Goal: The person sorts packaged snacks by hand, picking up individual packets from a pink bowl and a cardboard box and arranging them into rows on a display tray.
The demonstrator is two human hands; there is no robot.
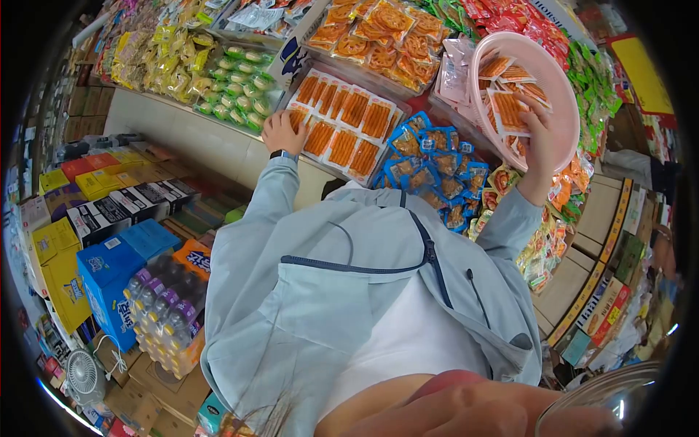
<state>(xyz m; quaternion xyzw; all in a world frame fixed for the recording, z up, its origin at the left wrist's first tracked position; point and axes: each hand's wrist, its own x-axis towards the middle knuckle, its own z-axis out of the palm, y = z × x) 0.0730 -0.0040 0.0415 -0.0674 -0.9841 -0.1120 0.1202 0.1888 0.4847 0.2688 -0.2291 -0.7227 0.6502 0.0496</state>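
Note:
My left hand (282, 133), with a dark watch band at its wrist, rests at the front left corner of a tray of flat clear snack packets (354, 109) with orange-brown strips inside. Its fingers are bent, slightly apart, and touch the corner packet (298, 114), partly covering it. Rows of similar packets lie flat and side by side in that tray. On the right, my right hand (535, 124) reaches into a pink plastic basket (564, 109). Its fingers close on the edge of a snack packet (508, 112) of the same kind, above several loose ones.
Green-and-white wrapped snacks (237, 84) fill the bin left of the tray. Blue packets (437, 164) lie to its right, and bags of orange slices (386, 33) behind. Low on the left stand a blue carton (109, 273), shrink-wrapped bottles (164, 306) and a small fan (84, 373).

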